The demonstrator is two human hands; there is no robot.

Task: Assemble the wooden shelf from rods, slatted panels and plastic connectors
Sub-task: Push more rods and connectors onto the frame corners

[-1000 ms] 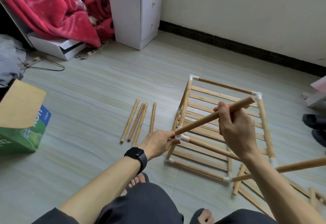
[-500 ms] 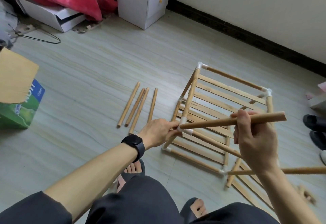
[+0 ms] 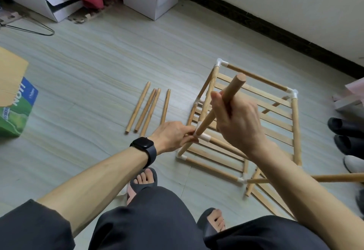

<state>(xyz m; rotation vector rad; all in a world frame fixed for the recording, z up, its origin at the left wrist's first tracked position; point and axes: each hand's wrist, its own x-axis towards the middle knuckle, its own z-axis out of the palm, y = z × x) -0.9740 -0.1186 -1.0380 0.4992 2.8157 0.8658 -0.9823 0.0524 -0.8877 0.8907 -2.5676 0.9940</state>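
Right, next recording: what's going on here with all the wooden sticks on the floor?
A person works over a half-assembled wooden shelf frame on the pale floor. The right hand grips a round wooden rod, tilted, its lower end meeting a white plastic corner connector that the left hand pinches steady. Whether the rod is fully seated cannot be told. Four loose wooden rods lie left of the frame.
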